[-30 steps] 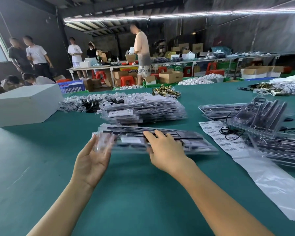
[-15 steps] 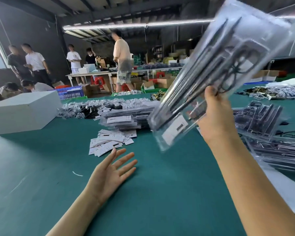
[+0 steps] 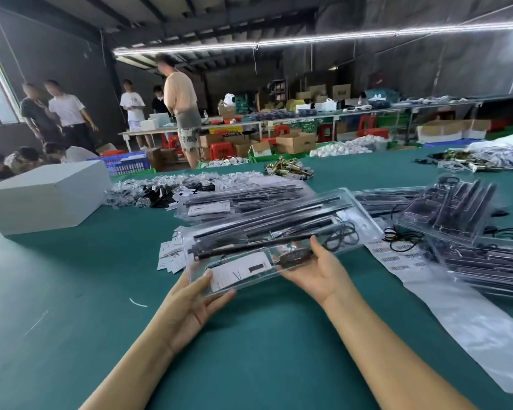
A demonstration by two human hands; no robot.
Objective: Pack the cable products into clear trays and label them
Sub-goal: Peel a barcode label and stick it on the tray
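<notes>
Above green table, just in front of person: clear tray packed with black cable parts, held tilted between both hands. Left hand grips near left corner, thumb on top over white label, fingers beneath. Right hand cups near edge from below, palm up, thumb on top. Behind: stack of filled trays. Left of tray: loose labels. Right: barcode sheet, further trays.
</notes>
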